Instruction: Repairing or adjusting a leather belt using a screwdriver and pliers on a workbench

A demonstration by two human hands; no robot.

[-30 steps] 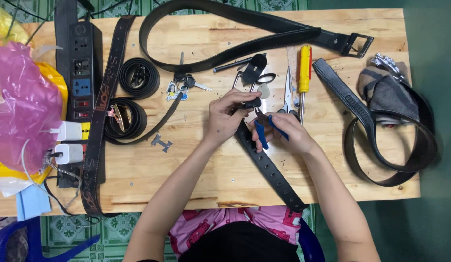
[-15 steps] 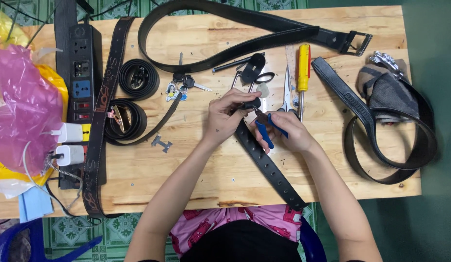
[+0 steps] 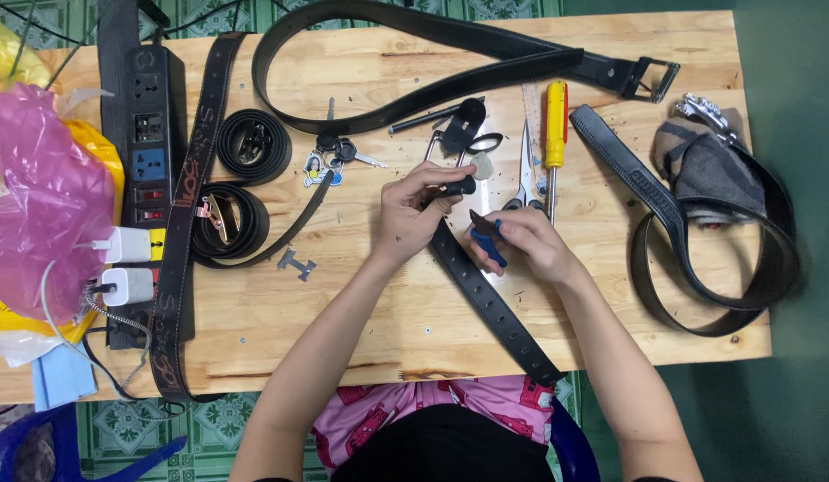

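Little has moved since before: both hands stay on the black belt strap (image 3: 486,299).
Left hand (image 3: 413,217) pinches its punched leather end; right hand (image 3: 530,245) clamps blue-handled pliers (image 3: 486,241) beside scissors (image 3: 525,174) and yellow screwdriver (image 3: 555,129) on the wooden counter (image 3: 361,303).

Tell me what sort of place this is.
Probably a small home workbench for belt repair: several leather belts on a wooden table, scissors, a yellow-handled screwdriver, and blue-handled pliers in the right hand.

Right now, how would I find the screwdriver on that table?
Start at the wooden table and look just past the person's right hand, toward the far edge. The screwdriver lies beside the silver scissors. Its bright yellow handle sets it apart from the black belts around it.
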